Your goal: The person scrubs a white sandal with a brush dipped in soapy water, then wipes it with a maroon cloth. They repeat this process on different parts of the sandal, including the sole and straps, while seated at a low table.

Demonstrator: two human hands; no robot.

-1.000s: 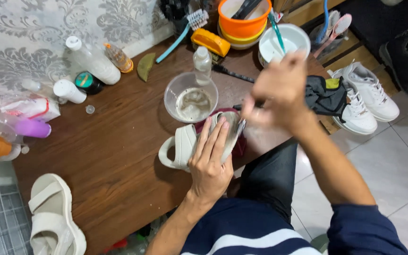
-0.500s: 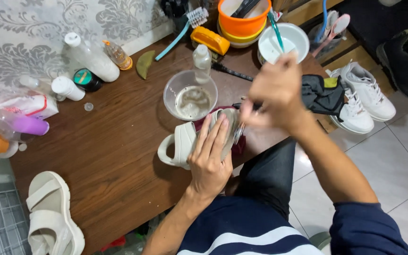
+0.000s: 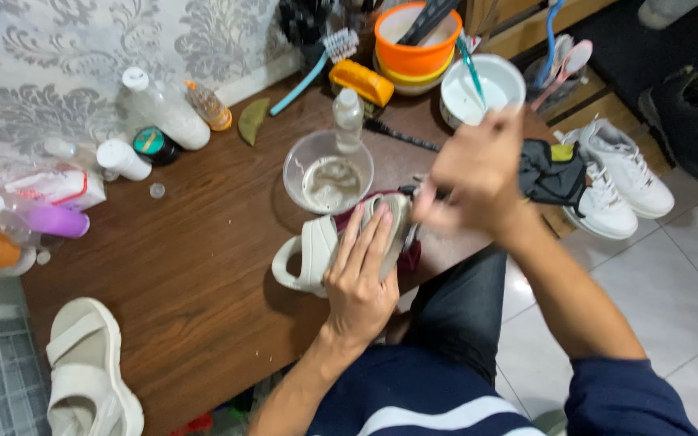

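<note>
A white sandal (image 3: pixel 310 252) lies sole-up on a dark red cloth (image 3: pixel 409 257) at the near edge of the brown wooden table (image 3: pixel 195 282). My left hand (image 3: pixel 361 278) presses flat on it, fingers spread along the sole. My right hand (image 3: pixel 472 179) hovers over the sandal's right end, blurred, its fingers closed around a small dark tool I cannot make out. A clear bowl (image 3: pixel 326 171) of cloudy liquid stands just behind the sandal.
A second white sandal (image 3: pixel 86 371) lies at the table's left corner. Bottles (image 3: pixel 165 109), an orange bowl (image 3: pixel 416 36), a white bowl (image 3: pixel 482 89), brushes and a yellow sponge (image 3: pixel 361 81) crowd the back. White sneakers (image 3: pixel 611 173) and a dark cloth (image 3: pixel 549 171) sit at right.
My right hand has shifted slightly down and back over the sandal's end in a scrubbing motion. The left hand stays pressed on the sandal.
</note>
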